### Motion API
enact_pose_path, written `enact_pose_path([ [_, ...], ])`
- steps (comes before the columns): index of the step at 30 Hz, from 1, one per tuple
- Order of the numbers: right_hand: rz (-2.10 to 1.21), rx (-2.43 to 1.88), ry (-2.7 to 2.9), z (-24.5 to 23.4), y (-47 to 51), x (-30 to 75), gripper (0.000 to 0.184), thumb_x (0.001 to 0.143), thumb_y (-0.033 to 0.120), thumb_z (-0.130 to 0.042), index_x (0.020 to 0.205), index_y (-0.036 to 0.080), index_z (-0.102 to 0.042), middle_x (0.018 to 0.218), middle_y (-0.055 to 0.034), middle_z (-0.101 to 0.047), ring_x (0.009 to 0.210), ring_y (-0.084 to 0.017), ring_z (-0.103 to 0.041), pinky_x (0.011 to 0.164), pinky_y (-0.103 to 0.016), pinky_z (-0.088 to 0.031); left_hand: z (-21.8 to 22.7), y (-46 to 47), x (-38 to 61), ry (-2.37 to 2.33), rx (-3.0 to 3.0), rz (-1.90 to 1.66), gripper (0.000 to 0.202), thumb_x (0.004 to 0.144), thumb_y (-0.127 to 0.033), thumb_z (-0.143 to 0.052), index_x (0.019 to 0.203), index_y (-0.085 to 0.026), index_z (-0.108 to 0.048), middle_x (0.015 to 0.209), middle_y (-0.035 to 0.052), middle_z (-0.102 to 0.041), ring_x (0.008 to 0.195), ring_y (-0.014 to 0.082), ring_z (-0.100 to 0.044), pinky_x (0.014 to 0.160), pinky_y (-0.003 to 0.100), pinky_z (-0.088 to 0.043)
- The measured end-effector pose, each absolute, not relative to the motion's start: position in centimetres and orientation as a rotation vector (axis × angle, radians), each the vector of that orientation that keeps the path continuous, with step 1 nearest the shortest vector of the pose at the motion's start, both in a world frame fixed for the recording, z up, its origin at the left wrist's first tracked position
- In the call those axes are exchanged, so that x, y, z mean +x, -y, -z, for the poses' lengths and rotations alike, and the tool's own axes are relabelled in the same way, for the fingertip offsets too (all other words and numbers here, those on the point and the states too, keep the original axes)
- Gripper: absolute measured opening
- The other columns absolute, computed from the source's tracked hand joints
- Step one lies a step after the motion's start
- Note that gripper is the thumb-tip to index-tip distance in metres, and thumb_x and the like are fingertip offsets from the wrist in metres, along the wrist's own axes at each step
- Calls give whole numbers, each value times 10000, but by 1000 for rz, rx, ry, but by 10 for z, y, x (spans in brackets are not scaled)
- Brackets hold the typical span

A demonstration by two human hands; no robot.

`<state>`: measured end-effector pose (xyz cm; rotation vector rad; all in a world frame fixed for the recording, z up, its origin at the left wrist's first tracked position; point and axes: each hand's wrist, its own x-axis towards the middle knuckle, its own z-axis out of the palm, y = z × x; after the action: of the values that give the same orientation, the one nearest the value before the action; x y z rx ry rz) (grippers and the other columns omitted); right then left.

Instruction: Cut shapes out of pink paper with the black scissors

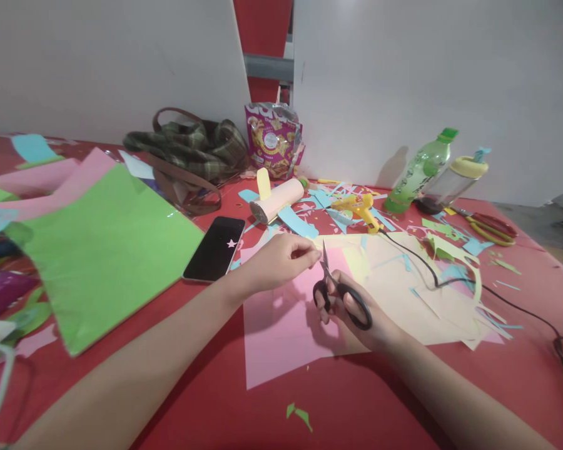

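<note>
The right hand grips the black-handled scissors above the pink sheet at the middle of the desk, blades pointing far; the left hand is pinched just beside their tips, and whether it holds a scrap cannot be told. With fingertips that near, a slip of the blades could nick them. The small pink star lying on the phone to the left could be brushed off by the left forearm, being so light

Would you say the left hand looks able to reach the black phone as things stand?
Probably yes: the phone lies near the left hand, with nothing tall visible between them; only a small pink star rests on its screen.
</note>
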<state>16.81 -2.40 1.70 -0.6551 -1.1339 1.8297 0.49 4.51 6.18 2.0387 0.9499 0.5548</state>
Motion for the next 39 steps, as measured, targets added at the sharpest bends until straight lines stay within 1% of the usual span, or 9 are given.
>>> enact_pose_path([
  [14,-1821,-672,1150,-15,25,168,300,702,424,-550,770,187,-379,731,-15,-458,599,-108,-442,574,-267,-336,-63,-44,5,-965,2061,-574,263,769,-279,-359,538,-154,-347,530,-40,-321,517,77,-316,482,209,-245],
  [31,-1780,-735,1197,-16,24,167,312,701,441,-540,732,191,-355,688,11,-459,487,-81,-449,480,-230,-318,-61,-46,4,-980,2059,-579,269,762,-289,-366,529,-156,-341,517,-41,-308,502,78,-307,469,203,-249],
  [39,-1810,-705,1154,-17,23,165,329,684,464,-547,743,188,-378,701,-9,-469,546,-102,-450,524,-256,-342,-61,-43,8,-989,2058,-643,284,749,-285,-377,499,-155,-336,502,-42,-325,490,76,-310,450,192,-257],
])
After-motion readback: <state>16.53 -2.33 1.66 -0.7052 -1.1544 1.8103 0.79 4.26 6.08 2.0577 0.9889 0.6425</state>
